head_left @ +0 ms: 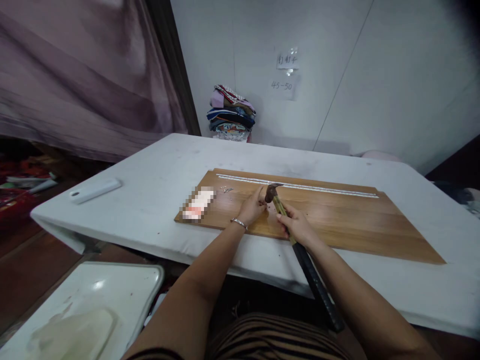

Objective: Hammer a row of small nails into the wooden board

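Note:
My right hand (pixel 297 225) is wrapped around the neck of a claw hammer (pixel 311 275), its long black grip slanting back toward my body. The rusty hammer head is just above and beside my left hand (pixel 251 206), whose fingers are pinched together low over a wooden board (pixel 345 215). Whatever those fingers hold is too small or hidden to make out. Left of that hand, a few small nails (pixel 226 189) lie loose on the board. Two thin white strips (pixel 300 186) run along the board's far side.
A pixelated flat item (pixel 198 204) lies on the board's left end. The white-covered table (pixel 150 185) carries a white handled object (pixel 95 190) at left. Folded clothes (pixel 231 115) are stacked by the wall. A white tray-like surface (pixel 123 272) stands at lower left.

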Tool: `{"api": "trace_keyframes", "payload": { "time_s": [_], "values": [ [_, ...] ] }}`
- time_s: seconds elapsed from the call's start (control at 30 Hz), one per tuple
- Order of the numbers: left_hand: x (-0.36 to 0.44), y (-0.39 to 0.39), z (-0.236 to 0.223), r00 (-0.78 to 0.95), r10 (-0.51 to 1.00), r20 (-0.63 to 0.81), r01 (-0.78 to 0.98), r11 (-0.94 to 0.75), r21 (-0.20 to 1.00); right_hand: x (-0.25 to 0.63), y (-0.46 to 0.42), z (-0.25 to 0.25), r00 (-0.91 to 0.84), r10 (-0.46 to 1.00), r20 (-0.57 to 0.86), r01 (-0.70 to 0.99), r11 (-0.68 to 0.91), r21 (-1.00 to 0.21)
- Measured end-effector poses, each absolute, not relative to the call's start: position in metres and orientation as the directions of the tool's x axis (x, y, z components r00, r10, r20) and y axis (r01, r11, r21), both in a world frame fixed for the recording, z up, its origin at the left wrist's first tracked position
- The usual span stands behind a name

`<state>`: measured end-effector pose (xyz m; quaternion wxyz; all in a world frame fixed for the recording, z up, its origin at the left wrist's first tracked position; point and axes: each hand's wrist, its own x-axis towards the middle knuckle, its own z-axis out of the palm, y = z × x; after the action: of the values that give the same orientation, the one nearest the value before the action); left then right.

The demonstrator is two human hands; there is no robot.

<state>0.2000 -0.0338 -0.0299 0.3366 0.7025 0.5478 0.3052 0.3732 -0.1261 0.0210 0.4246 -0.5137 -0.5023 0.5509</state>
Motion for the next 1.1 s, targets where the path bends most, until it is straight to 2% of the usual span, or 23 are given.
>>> {"api": "trace_keyframes", "payload": {
  "time_s": [0.57, 0.77, 1.1],
  "values": [
    [0.2009, -0.0329, -0.0321, 0.235, 0.969, 0.073, 0.547, -0.194, 0.815, 0.3740, -0.1238, 0.0213, -0.115, 0.984, -0.135, 0.068, -0.128, -0.990],
    [0.2010, -0.0321, -0.0321, 0.209, 0.976, 0.058, 0.547, -0.166, 0.821, 0.3721, -0.1249, 0.0205, -0.140, 0.974, -0.178, 0.090, -0.166, -0.982],
    [0.2005, -0.0314, -0.0333, 0.231, 0.971, 0.066, 0.554, -0.187, 0.811, 0.3722, -0.1251, 0.0264, -0.137, 0.980, -0.142, 0.114, -0.126, -0.985]
  ]
}}
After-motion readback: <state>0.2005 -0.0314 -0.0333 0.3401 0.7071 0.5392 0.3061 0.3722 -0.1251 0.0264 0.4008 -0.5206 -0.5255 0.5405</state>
